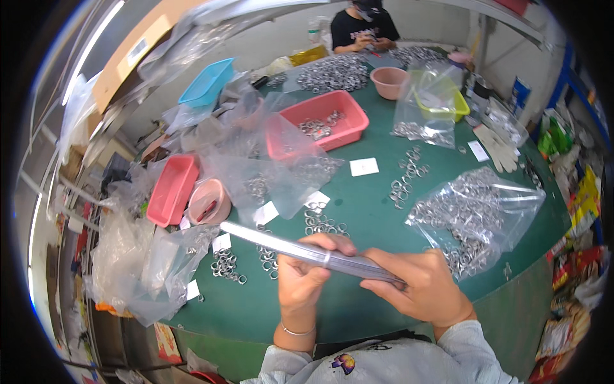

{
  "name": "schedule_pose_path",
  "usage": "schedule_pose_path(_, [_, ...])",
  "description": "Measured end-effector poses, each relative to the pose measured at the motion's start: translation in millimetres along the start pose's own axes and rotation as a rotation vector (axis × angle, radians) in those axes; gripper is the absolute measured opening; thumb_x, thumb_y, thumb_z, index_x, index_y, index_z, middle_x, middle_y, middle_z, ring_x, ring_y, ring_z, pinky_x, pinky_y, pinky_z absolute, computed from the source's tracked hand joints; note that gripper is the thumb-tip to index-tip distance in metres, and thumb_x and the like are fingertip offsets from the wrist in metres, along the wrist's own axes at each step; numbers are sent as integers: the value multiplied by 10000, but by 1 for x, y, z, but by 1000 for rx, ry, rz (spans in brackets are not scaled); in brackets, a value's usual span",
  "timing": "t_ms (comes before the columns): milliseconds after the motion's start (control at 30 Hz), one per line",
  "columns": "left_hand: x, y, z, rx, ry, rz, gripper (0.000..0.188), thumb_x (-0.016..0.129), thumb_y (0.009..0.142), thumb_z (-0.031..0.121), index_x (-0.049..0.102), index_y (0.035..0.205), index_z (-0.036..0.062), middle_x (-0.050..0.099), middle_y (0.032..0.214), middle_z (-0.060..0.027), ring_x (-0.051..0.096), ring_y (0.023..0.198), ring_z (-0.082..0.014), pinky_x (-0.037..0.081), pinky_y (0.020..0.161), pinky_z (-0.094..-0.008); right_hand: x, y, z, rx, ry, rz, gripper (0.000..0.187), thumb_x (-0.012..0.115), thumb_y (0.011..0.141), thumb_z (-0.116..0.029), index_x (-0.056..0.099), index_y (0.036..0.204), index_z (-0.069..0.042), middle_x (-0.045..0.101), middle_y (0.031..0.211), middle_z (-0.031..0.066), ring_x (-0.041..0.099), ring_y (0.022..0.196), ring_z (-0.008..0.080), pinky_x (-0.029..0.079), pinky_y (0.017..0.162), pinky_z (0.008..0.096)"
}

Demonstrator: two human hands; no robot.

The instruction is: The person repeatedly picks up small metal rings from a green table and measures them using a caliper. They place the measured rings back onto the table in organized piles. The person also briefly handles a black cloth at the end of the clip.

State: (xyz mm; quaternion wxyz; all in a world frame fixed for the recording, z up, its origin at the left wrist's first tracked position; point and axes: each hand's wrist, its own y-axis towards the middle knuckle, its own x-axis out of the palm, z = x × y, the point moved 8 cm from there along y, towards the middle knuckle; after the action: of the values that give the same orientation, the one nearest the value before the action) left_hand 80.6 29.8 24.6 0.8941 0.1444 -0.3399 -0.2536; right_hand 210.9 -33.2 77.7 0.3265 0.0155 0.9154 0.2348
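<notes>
A person's left hand (299, 281) curls around the middle of a tapered metal rod (275, 242), thumb on the near side, with the left wrist (297, 325) upright beneath it. The right hand (423, 286) closes on the rod's right end, its sleeved forearm (472, 352) angling up toward it.

Tapered rod (288, 247): metallic, smooth, glossy. Large bag (521, 203) at right: clear plastic, shiny, creased; rings (470, 200) inside appear bright metal. Tabletop (361, 208) looks smooth, nearly matt.
</notes>
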Motion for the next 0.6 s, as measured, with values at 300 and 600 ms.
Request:
schedule_pose_path(300, [-5,1,13,206,240,-2,404,760,703,214,574,942,-54,562,862,-171,562,782,-275,482,678,-367,-5,-3,2,-84,-10,-61,302,690,767,-254,615,993,-69,544,549,28,498,397,185,374,379,297])
schedule_pose_path(600, [-14,-10,14,221,98,344,429,739,734,274,535,976,-15,488,884,-110,442,843,-193,358,732,-301,4,-11,-8,-136,-228,85,365,710,734,-289,612,1020,-84,448,489,-3,461,359,158,358,352,288])
